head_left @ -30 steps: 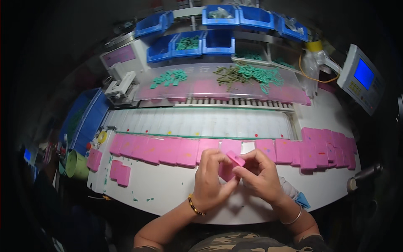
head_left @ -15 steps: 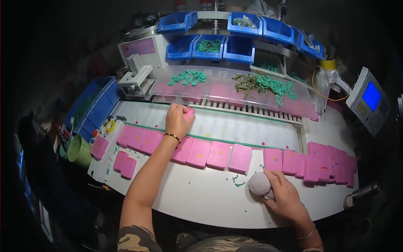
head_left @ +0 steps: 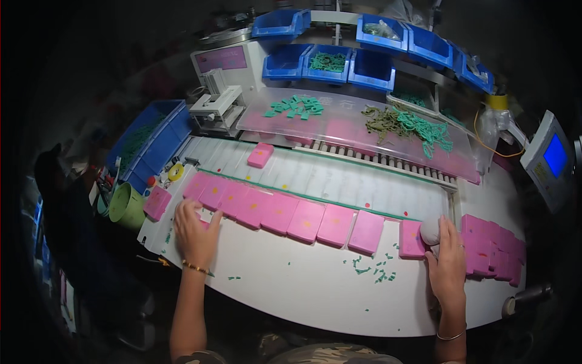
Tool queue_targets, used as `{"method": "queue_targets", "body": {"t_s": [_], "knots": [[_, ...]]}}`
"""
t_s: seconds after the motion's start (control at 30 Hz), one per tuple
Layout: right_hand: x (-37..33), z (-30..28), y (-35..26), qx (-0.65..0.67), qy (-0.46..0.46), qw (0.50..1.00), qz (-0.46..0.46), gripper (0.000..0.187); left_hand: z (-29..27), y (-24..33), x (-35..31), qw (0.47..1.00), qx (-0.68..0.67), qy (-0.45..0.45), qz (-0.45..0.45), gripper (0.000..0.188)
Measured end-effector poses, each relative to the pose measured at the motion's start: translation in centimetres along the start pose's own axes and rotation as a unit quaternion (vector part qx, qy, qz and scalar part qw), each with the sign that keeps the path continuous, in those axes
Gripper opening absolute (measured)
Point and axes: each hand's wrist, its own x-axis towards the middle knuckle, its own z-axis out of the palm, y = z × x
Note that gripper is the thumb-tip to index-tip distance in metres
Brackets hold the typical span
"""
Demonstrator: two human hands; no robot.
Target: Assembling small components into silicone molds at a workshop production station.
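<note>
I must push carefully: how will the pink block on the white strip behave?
The pink block is probably stiff: its edges look straight. Boxy, it may slide rather than roll. Lying flat, it seems unlikely to tip.

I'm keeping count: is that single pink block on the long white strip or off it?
On it: the pink block lies on the white strip, toward its left end, apart from the left hand.
</note>
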Motion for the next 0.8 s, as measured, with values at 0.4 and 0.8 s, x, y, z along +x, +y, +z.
{"method": "queue_targets", "body": {"t_s": [0.4,0.8], "knots": [[0.4,0.0,-7.0,0.17,0.013,0.968,-0.184,0.059,-1.8,3.4,-6.1,0.981,-0.104,-0.137,0.085,0.039],[2.5,1.9,-8.2,0.505,-0.121,0.832,-0.195,0.052,-0.9,18.7,-4.8,0.762,-0.519,-0.309,0.234,0.083]]}}
